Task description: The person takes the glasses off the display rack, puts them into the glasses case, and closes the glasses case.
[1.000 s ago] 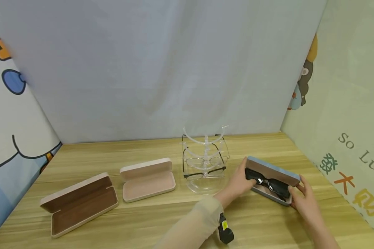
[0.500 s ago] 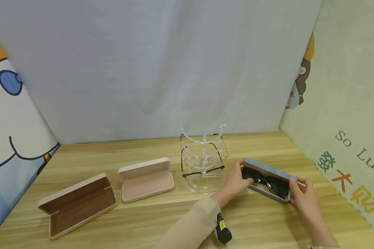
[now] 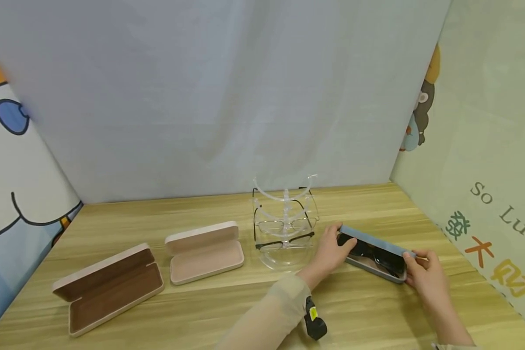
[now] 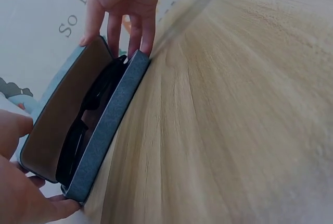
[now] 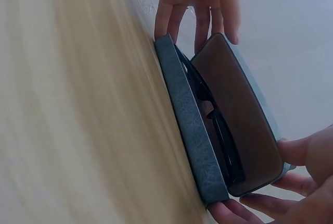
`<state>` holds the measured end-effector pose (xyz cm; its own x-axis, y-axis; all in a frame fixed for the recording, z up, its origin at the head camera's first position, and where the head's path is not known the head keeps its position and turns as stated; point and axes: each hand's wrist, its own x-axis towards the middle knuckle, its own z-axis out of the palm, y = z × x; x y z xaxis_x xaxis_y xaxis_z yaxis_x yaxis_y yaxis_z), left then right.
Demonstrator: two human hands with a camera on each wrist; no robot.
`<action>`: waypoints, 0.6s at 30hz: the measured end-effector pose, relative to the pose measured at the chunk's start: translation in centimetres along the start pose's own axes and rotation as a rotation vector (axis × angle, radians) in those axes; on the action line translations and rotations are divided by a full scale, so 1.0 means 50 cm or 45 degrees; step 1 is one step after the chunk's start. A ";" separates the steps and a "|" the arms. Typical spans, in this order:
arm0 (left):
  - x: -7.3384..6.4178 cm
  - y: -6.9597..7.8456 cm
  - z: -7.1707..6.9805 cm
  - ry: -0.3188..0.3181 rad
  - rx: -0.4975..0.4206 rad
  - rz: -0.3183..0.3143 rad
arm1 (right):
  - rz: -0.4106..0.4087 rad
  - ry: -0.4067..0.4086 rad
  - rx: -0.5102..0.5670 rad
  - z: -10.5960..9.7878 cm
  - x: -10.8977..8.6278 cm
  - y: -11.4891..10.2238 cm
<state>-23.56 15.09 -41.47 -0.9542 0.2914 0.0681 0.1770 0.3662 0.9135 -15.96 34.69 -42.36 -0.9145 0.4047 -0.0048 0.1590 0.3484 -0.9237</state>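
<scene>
1. The blue glasses case (image 3: 377, 240) sits on the right part of the wood-grained surface (image 3: 192, 318), its long axis slanting from the far left end to the nearer right end.
2. Its lid stands partly raised along the far edge, so the mouth faces the person.
3. The left hand (image 3: 331, 250) grips the left end and the right hand (image 3: 426, 273) the right end; the hands are well apart, the case between them, thumbs at the lid.
4. Inside, black sunglasses (image 3: 389, 261) lie lengthwise along the case, their dark lenses glossy.
5. The case is a slim rounded box, its outer skin mottled, its lid lining smooth and brownish.
6. To its left, a clear display stand (image 3: 286, 206) bears thin-framed glasses in tiers.
7. Farther left, a pink-lined case (image 3: 207, 261) and a brown-lined case (image 3: 113, 290) lie with lids raised.
</scene>
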 end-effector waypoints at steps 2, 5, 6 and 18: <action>0.001 0.001 0.001 0.011 -0.019 -0.022 | -0.018 0.015 0.035 0.000 0.014 0.023; 0.002 0.004 0.005 0.047 -0.047 -0.043 | -0.029 0.022 0.073 0.000 0.023 0.042; 0.004 0.004 0.007 0.067 -0.055 -0.037 | -0.022 0.021 0.088 0.001 0.016 0.033; 0.005 -0.012 0.016 0.230 -0.018 0.065 | -0.061 -0.035 0.114 -0.001 -0.025 -0.013</action>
<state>-23.72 15.64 -42.34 -0.9721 0.1453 0.1842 0.2241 0.3423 0.9125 -14.89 34.02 -41.75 -0.9301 0.3659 0.0308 0.0822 0.2892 -0.9537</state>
